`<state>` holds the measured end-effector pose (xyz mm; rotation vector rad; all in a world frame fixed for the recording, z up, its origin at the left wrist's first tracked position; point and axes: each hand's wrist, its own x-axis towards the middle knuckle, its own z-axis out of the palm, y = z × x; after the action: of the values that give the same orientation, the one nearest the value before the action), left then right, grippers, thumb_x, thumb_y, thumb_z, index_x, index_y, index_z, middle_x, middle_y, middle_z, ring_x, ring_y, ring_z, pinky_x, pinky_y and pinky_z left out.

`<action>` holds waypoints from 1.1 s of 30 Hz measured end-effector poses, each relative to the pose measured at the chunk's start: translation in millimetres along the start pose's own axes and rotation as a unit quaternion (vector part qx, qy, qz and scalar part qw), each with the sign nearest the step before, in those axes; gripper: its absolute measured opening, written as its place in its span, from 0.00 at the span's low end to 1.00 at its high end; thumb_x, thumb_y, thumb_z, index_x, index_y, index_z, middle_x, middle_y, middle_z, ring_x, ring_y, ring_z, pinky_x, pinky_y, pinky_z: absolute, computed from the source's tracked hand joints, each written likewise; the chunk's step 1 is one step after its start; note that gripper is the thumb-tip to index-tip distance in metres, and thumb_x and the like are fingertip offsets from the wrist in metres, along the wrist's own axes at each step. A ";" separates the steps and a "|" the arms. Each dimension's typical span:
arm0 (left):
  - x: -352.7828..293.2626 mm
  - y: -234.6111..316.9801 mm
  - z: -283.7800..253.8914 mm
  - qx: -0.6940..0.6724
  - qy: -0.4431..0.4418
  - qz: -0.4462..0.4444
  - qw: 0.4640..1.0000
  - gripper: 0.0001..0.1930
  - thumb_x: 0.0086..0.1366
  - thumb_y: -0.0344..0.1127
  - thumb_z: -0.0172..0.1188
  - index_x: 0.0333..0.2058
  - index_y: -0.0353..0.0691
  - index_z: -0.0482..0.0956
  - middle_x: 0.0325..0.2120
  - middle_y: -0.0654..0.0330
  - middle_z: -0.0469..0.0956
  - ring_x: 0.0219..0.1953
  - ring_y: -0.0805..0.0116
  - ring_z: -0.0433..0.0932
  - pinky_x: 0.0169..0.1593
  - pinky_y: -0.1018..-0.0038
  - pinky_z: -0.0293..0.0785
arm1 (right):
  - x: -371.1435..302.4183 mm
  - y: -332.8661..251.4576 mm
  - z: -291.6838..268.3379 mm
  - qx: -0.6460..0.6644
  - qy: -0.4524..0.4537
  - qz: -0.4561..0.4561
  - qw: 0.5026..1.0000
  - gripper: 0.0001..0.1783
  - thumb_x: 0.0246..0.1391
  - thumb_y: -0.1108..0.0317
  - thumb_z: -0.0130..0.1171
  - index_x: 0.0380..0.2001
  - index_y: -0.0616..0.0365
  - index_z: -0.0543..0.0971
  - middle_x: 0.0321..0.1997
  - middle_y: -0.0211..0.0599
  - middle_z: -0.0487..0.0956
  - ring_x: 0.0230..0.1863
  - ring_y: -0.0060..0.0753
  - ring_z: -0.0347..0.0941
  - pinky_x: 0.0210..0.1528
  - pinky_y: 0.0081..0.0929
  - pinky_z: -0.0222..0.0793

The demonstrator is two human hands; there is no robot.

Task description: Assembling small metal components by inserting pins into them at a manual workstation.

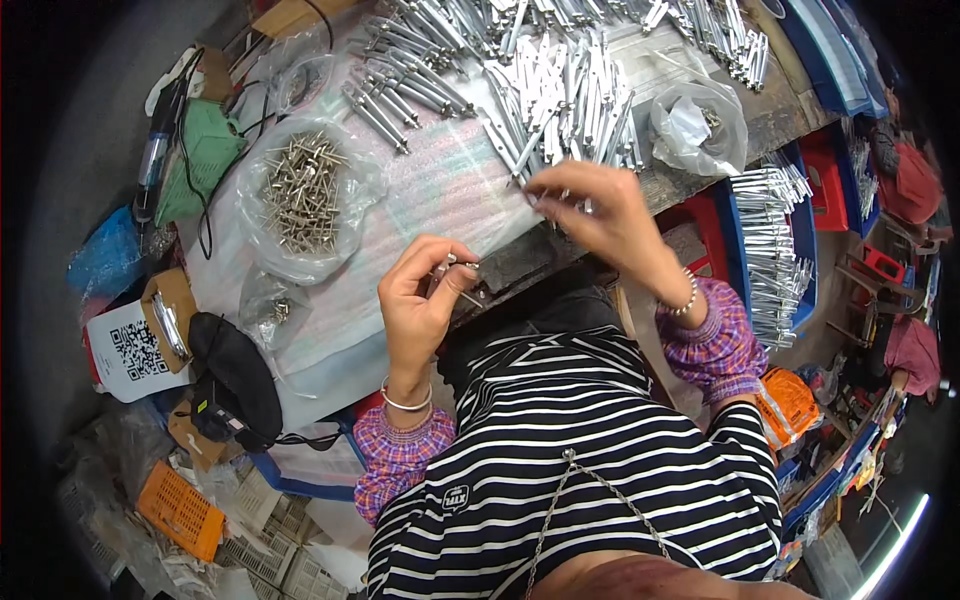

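Observation:
My left hand (pixel 425 300) is closed around a small metal pin (pixel 462 268) just above the near table edge. My right hand (pixel 590 205) is raised over the table with fingertips pinched on a thin silver rod (pixel 527 158) at the front of a big heap of silver metal rods (pixel 560 95). A clear plastic bag of short metal pins (pixel 300 190) lies open to the left of my left hand. Both wrists wear bracelets over purple plaid cuffs.
The table is covered by a pale foam sheet (pixel 440 190). A crumpled clear bag (pixel 700 125) sits at the right edge, and a blue crate of finished rods (pixel 775 240) stands below it. A black pouch (pixel 235 370), green cloth (pixel 205 150) and orange basket (pixel 180 512) lie left.

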<state>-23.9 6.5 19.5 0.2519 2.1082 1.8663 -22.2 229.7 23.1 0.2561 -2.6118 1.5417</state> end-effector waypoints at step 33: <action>0.9 -9.1 -5.6 -0.073 0.024 -0.029 0.997 0.03 0.53 0.23 0.60 0.28 0.31 0.77 0.26 0.67 0.71 0.25 0.84 0.63 0.28 0.88 0.57 | 15.3 7.6 -69.8 0.106 0.037 -0.033 0.993 0.09 0.48 0.77 0.55 0.36 0.64 0.72 0.27 0.36 0.76 0.26 0.23 0.72 0.29 0.21 0.68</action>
<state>-25.9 0.3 10.9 0.1130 1.9750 1.9981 -38.7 292.9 52.9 0.2933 -2.3598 1.7714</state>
